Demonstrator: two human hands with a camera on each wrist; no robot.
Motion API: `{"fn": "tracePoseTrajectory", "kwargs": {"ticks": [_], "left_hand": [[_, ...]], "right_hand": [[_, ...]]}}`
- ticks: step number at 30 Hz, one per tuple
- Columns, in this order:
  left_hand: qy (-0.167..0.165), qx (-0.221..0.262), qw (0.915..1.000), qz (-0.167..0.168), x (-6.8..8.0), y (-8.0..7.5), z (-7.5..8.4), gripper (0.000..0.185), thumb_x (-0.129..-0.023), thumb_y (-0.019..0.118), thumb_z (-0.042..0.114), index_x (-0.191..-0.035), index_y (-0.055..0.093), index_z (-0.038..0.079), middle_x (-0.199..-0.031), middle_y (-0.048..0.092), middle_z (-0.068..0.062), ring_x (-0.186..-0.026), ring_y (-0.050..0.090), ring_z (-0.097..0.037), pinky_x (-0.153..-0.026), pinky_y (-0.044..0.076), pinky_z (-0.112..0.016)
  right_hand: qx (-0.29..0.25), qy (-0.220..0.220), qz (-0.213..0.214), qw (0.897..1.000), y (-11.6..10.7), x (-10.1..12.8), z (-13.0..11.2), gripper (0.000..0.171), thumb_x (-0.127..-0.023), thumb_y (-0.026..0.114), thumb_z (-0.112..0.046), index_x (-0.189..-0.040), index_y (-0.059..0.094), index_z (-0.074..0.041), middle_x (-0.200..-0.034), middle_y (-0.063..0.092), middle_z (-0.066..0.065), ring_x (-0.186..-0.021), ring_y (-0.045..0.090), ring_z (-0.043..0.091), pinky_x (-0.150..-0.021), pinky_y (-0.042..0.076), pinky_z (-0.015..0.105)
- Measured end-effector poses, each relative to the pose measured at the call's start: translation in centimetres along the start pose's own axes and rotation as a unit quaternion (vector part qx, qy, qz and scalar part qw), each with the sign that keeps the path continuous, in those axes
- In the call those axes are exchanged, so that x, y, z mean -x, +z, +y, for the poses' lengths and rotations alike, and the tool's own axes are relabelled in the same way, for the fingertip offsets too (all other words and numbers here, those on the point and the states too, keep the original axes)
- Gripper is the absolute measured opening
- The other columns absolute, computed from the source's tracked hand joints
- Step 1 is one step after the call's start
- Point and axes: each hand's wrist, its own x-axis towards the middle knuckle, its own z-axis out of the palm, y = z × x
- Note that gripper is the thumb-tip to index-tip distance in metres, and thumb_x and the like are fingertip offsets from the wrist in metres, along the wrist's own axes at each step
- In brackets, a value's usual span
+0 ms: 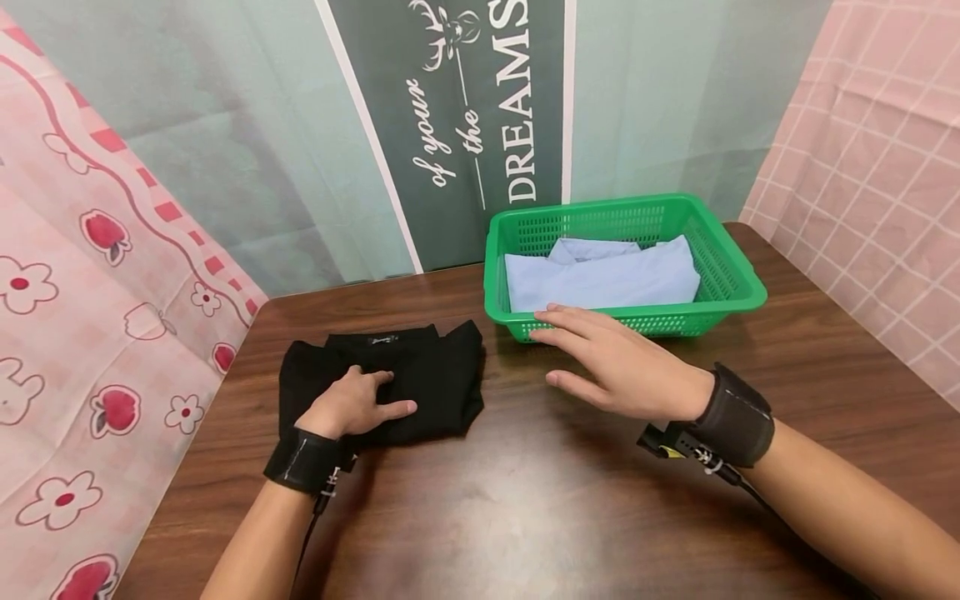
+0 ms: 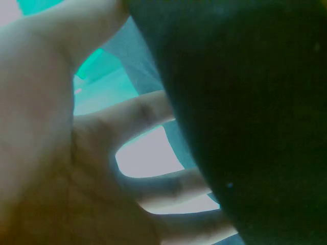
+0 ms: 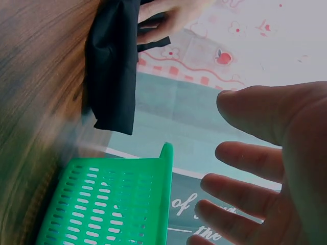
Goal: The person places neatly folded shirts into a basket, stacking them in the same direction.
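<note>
Looking down through the head view, I see a dark wooden bench [image 1: 525,500] filling the lower half of the frame. My left hand [image 1: 352,406] rests on a folded black garment [image 1: 427,375] at centre left, fingers [image 1: 390,408] loosely spread and pressing flat on the cloth, not curled round it. My right hand [image 1: 618,362] hovers at centre right, fingers straight and relaxed, their tips at the front wall of a green basket [image 1: 738,287]; I cannot tell whether they touch it. The basket stands at upper right of centre and holds a folded light blue shirt [image 1: 600,279]. Black straps circle both wrists. A dark banner with white lettering [image 1: 480,108] hangs at the top centre, with pink patterned sheets [image 1: 90,250] at either side.

Turning to the left wrist view, I see the palm of the left hand [image 2: 51,153] filling the left of the frame, fingers [image 2: 138,112] extended toward the black garment [image 2: 245,112], which covers the right half. The picture is blurred.

Turning to the right wrist view, I see the right hand [image 3: 276,173] at the right edge, fingers [image 3: 240,153] apart and straight, holding nothing. The green basket [image 3: 117,204] sits at lower left, the black garment [image 3: 115,66] at upper left with the left hand [image 3: 168,15] on it.
</note>
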Motion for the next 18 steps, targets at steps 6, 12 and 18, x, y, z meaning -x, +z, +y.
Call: {"fn": "tracePoseTrajectory", "kwargs": {"ticks": [6, 12, 18], "left_hand": [[0.013, -0.009, 0.9999, -0.004, 0.8, 0.4, 1.3, 0.082, -0.097, 0.066, 0.063, -0.156, 0.052, 0.008, -0.153, 0.042, -0.040, -0.130, 0.058, -0.054, -0.104, 0.052, -0.064], [0.024, -0.010, 0.9996, -0.007, 1.6, 1.0, 2.8, 0.083, -0.096, 0.068, 0.064, -0.156, 0.052, 0.010, -0.155, 0.041, -0.039, -0.131, 0.058, -0.055, -0.104, 0.052, -0.063], [0.030, -0.008, 0.9991, -0.030, 2.2, 1.0, 4.3, 0.084, -0.094, 0.070, 0.064, -0.158, 0.050, 0.014, -0.159, 0.037, -0.037, -0.138, 0.051, -0.056, -0.105, 0.051, -0.063]], "right_hand": [[0.001, -0.012, -0.023, 1.000, 0.7, -0.1, -0.4, 0.053, -0.101, 0.072, -0.035, -0.146, 0.061, -0.008, -0.158, 0.054, 0.015, -0.150, 0.048, 0.035, -0.121, 0.041, 0.055], [0.000, -0.026, -0.044, 0.999, 1.3, -0.1, -0.8, 0.050, -0.101, 0.073, -0.034, -0.143, 0.064, -0.009, -0.155, 0.057, 0.013, -0.147, 0.052, 0.032, -0.120, 0.044, 0.051], [0.007, -0.049, -0.073, 0.996, 2.1, -0.1, -1.0, 0.046, -0.101, 0.072, -0.032, -0.140, 0.066, -0.008, -0.146, 0.065, 0.009, -0.141, 0.059, 0.029, -0.117, 0.048, 0.048]]}}
